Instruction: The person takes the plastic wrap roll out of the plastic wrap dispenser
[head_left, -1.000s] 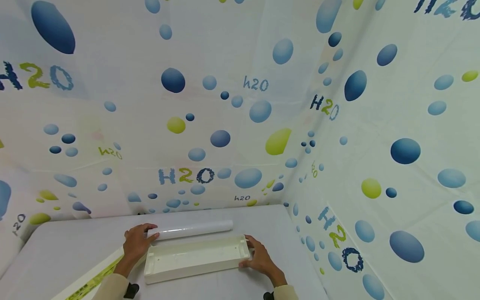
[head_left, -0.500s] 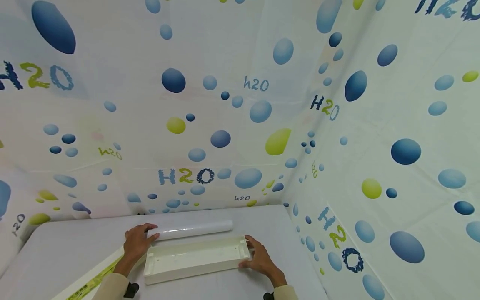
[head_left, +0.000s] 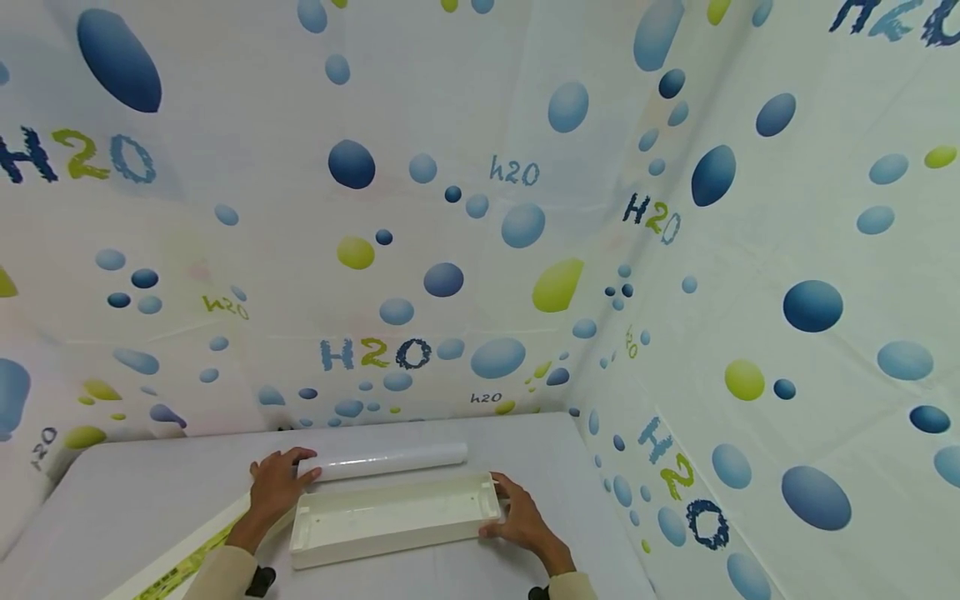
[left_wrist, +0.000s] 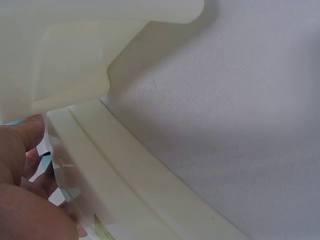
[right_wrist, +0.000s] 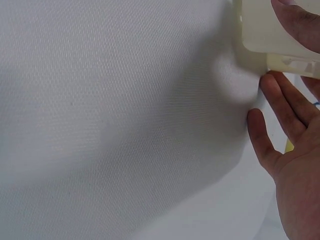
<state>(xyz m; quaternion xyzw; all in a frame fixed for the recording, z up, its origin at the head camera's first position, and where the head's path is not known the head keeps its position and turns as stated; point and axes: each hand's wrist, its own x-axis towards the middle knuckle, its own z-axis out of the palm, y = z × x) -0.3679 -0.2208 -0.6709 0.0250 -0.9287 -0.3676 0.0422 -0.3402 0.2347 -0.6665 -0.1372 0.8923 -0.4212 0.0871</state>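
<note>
A long, shallow cream plastic tray (head_left: 397,512) lies on the table, its hollow side up. My right hand (head_left: 522,521) grips its right end, thumb at the front corner and fingers at the back. In the right wrist view part of the tray (right_wrist: 280,25) shows beside that hand. Behind the tray lies a shiny white roll (head_left: 386,461). My left hand (head_left: 276,487) holds the roll's left end between thumb and fingers. Under the left wrist passes a long cream strip (left_wrist: 115,170) with a yellow-green label, slanting to the lower left.
A white cloth covers the table (head_left: 150,483). Behind it and to the right hang white curtains (head_left: 465,108) printed with blue and green drops. The table's back edge runs close behind the roll.
Hands, tray and roll hold their places. Only the head view has shifted very slightly.
</note>
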